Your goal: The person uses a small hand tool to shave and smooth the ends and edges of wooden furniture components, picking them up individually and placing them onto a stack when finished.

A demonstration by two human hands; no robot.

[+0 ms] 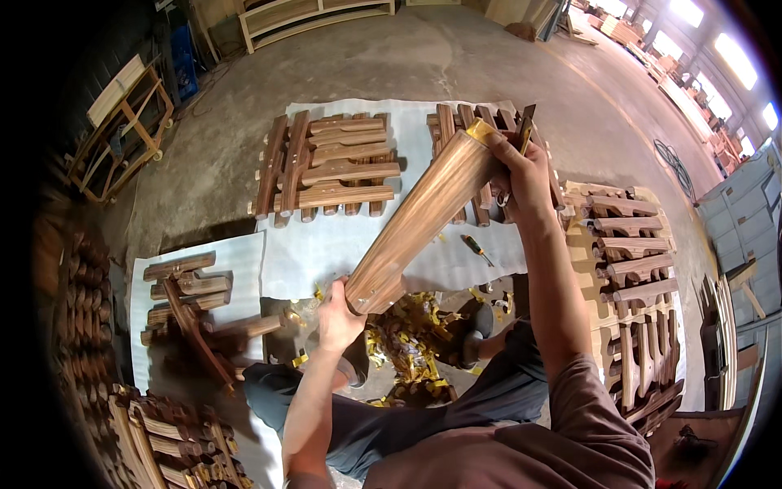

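A long brown wooden furniture leg (428, 208) slants across the middle, its near end lower left and its far end upper right. My left hand (336, 318) is closed round the near end, beside a wider shaped part with small holes. Yellow tape (482, 130) wraps the far end. There my right hand (521, 167) grips the leg, with a thin, flat dark tool (528, 122) sticking up out of the same hand; its exact kind is hard to tell. Below the leg, a screwdriver (479, 249) with a green and black handle lies on the white sheet.
Similar wooden legs lie stacked on white sheeting (326, 253) ahead, with more piles at left (187, 285) and right (639, 244). Between my feet is a heap of peeled yellow tape scraps (407, 346). A wooden cart (122, 122) stands far left, a low wooden frame (318, 20) farther back.
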